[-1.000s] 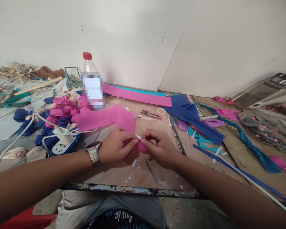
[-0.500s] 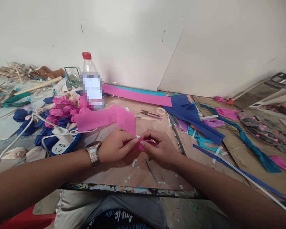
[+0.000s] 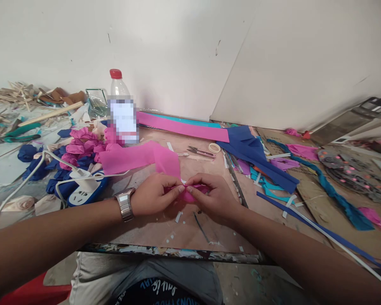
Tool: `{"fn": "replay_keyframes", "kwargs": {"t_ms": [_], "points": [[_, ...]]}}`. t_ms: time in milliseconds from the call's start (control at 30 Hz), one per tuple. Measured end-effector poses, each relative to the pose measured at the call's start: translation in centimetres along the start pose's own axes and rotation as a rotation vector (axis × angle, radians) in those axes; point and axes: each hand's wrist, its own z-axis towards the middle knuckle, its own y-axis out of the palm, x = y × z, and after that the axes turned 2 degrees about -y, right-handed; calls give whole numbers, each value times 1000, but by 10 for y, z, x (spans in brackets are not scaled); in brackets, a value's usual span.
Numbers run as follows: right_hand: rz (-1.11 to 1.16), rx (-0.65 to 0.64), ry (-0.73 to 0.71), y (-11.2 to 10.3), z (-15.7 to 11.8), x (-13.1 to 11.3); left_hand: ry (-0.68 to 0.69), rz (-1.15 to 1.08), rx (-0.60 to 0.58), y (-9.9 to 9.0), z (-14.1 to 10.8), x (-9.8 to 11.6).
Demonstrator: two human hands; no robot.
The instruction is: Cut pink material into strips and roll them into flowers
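Pink strip (image 3: 168, 162): its gathered near end sits between the two hands, low over the table (image 3: 206, 231); the loose length runs away from the fingers, then bends off to the left, past the left hand's far side, towards the piled cloth bundles (image 3: 82, 146).
Nearer hand: the left, as far as the loose length goes; the gathered end itself is shared, with the two thumbs on it side by side, only a narrow gap between them.
Left hand (image 3: 150, 197): closed small, thumb against forefinger in a pinch on the gathered pink; back of the hand up, fingertips pointing inward; a metal watch (image 3: 125, 205) circles the wrist.
Right hand (image 3: 217, 198): a matching pinch from the other side, forefinger arched over, thumb pressing from the near side; I cannot tell what its hidden fingers do.
Snips (image 3: 201, 153): lying on the table beyond the right hand, touched by neither; a pale ring (image 3: 214, 148) lies just beside them.
Blue cloth (image 3: 257, 154): beyond and to the right of the right hand, well apart from the pinched end.
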Motion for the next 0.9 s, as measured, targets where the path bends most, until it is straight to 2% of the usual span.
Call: {"fn": "replay_keyframes", "kwargs": {"t_ms": [467,900], "points": [[-158,50,-105,-1,-1,3,-77,-148,-66,2,1,0],[-149,6,-119,-2,0,-2,-83,-96,-37,2,2,2]]}}
